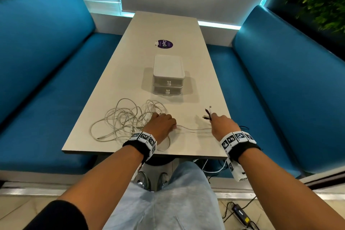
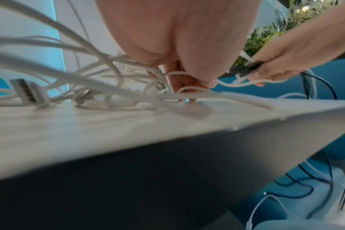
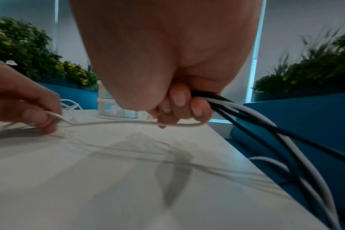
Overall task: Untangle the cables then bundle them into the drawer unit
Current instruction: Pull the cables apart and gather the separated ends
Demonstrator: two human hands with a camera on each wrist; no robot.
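Black and white cable ends [image 1: 208,113] are sticking up out of your right hand [image 1: 223,124], whose fingers [image 3: 178,99] are curling tight round that bunch; its loose lengths are hanging off the table's [image 1: 164,26] right edge. Your left hand [image 1: 162,125] is pinching one thin white cable [image 1: 194,128] low against the tabletop, and that cable is running sideways between your two hands. Just left of it, the white tangle [image 1: 125,117] is lying in loose loops near the table's front edge. Your palm is hiding the left fingertips from the head view, and the wrist views are blurring the plugs. Beyond the tangle, the white drawer unit [image 1: 168,74] is standing with both drawers facing you.
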